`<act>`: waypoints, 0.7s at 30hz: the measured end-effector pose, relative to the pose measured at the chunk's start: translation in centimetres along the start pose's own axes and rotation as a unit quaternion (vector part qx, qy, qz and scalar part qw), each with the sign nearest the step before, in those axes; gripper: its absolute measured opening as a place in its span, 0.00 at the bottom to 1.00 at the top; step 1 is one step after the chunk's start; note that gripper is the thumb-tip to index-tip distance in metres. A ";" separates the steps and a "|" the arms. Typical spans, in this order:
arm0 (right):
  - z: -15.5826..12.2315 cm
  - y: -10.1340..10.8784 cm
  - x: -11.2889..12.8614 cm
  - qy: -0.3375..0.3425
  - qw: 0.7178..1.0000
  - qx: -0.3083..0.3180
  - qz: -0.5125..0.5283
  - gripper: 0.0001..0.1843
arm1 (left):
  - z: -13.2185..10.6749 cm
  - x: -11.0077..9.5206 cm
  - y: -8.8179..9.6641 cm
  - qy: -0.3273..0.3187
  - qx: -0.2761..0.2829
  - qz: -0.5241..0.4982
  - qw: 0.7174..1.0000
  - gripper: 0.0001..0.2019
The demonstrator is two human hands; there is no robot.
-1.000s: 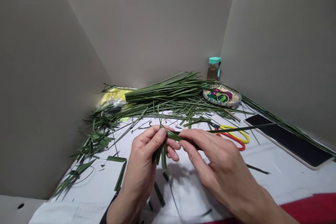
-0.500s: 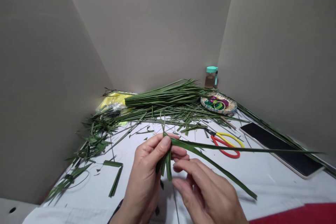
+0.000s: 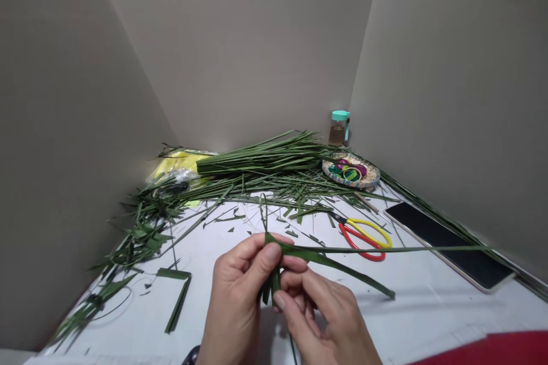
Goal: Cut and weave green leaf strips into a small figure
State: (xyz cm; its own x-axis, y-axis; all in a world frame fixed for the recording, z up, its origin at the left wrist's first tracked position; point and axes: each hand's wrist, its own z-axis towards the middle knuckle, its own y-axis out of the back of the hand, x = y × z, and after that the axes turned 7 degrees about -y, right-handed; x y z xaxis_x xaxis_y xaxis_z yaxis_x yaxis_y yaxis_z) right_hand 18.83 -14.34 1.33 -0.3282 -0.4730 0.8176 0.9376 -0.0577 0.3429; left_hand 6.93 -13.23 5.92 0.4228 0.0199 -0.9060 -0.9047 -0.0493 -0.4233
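My left hand (image 3: 244, 279) pinches a folded green leaf strip (image 3: 338, 264) between thumb and fingers, above the white table. From this pinch two long ends reach out to the right, and a thin loop stands up at the top. Short folded ends hang below the thumb. My right hand (image 3: 319, 308) is closed, with thumb and forefinger on one of those lower ends. Part of the folded piece is hidden behind my fingers. Just beyond the long ends lie scissors (image 3: 363, 238) with one red and one yellow handle.
A bundle of long leaves (image 3: 265, 157) lies at the back, by a yellow plastic bag (image 3: 180, 164). A woven tray (image 3: 369, 178) and a teal-lidded bottle (image 3: 337, 130) stand back right. A phone (image 3: 445, 245) lies right. Leaf scraps (image 3: 148, 234) line the left edge.
My right thumb and forefinger have closed on a lower end of the leaf piece. Both hands sit slightly lower in view, and the long ends have swung a little. The view has shifted slightly.
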 end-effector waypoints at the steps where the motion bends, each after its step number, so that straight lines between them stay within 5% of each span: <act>1: 0.0 0.0 -0.1 0.013 1.000 -0.006 -0.008 0.06 | 0.0 0.1 0.1 -0.003 0.002 0.006 1.000 0.07; 10: -0.5 0.1 -0.6 0.036 0.999 0.008 -0.013 0.05 | 0.0 0.2 -0.5 -0.041 -0.030 0.013 0.999 0.08; 21: -0.8 -0.2 -1.3 0.027 0.998 0.052 -0.027 0.10 | 0.1 0.6 -0.7 -0.007 -0.021 -0.043 0.999 0.10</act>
State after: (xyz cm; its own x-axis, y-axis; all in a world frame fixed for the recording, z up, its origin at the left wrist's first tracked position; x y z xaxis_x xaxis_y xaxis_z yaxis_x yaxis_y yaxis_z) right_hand 19.17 -14.42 -0.20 -0.3684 -0.5185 0.7716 0.9011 0.0051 0.4337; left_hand 7.80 -13.12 5.71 0.4983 0.0390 -0.8661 -0.8616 -0.0890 -0.4997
